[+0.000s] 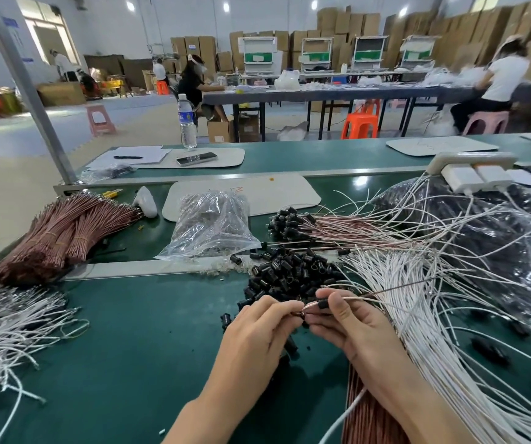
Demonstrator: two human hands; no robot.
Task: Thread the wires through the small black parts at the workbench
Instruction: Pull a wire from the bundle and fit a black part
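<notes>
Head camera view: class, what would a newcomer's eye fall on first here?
Front and centre, the left hand and right hand pinch a wire carrying a small black part. Just behind them lies a pile of black parts, with white wires fanning rightward and brown wire bundles at far left.

A water bottle stands by a phone, which lies on a white mat. Left of them, a pen lies on some papers. On the right sits a power strip with white plugs. Behind, people sit at a long table. An orange stool and a pink stool stand on the floor. Brown boxes are piled at the back.
</notes>
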